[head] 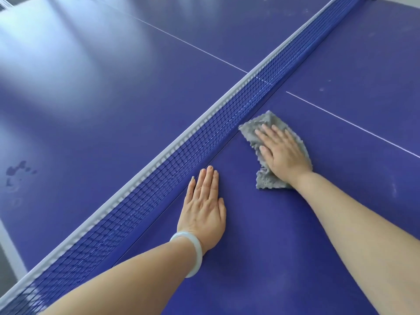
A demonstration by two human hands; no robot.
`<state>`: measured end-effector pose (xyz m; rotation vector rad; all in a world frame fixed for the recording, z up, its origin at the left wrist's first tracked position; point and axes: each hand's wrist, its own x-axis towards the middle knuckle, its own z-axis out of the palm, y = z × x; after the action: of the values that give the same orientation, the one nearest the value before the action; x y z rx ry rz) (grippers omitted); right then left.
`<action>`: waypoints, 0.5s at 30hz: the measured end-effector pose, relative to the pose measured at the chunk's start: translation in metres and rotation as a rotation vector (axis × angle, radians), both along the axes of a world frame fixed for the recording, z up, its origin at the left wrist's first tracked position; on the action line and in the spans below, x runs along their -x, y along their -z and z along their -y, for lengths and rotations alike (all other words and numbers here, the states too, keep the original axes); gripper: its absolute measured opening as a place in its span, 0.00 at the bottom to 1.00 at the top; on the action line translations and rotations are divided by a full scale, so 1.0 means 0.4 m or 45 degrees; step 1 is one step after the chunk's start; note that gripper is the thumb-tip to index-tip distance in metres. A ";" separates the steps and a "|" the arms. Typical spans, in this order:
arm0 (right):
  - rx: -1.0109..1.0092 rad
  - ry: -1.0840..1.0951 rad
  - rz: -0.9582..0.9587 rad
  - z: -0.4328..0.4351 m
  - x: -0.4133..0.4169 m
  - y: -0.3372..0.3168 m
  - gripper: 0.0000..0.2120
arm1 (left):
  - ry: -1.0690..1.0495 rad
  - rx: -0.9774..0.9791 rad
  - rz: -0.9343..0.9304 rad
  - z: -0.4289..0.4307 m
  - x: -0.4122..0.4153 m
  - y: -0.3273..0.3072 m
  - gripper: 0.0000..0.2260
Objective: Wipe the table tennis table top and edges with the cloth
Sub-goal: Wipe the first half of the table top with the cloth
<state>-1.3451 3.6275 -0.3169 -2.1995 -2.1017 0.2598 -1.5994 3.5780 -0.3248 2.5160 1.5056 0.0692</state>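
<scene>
A pale bangle (193, 253) ringed the wrist of the left hand (203, 208), which lay flat on the table (341, 201) beside the net (181, 151). The right hand (281, 153) pressed straight-fingered on the grey cloth (263, 122) near the net; soft and light, it seemed best pinned under the palm

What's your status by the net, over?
Right hand flat, pressing grey cloth onto table top beside the net. Left hand flat on bare table, holding nothing. Net close ahead of the cloth; dark smudges beyond it.
</scene>
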 end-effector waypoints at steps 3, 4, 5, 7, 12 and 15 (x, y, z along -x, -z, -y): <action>-0.006 0.348 -0.010 -0.064 0.046 -0.003 0.25 | -0.007 -0.003 0.014 -0.002 0.001 0.003 0.29; -0.025 0.253 -0.031 -0.056 0.095 0.001 0.25 | -0.002 -0.005 0.011 -0.003 0.001 0.003 0.29; -0.032 0.077 -0.085 -0.031 0.142 0.007 0.25 | 0.002 -0.008 0.005 -0.003 0.002 0.003 0.29; 0.007 -0.302 -0.215 0.041 0.185 0.012 0.26 | -0.003 -0.011 0.000 -0.003 0.001 0.000 0.29; 0.012 -0.039 0.059 -0.055 -0.007 0.002 0.25 | -0.002 -0.001 -0.011 -0.003 0.000 0.002 0.30; -0.006 0.459 0.079 -0.099 0.005 -0.001 0.26 | -0.003 -0.008 0.016 -0.004 0.002 0.005 0.29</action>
<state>-1.3469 3.6672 -0.3167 -2.5554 -1.6820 0.1593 -1.6003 3.5795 -0.3268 2.5139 1.5054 0.0902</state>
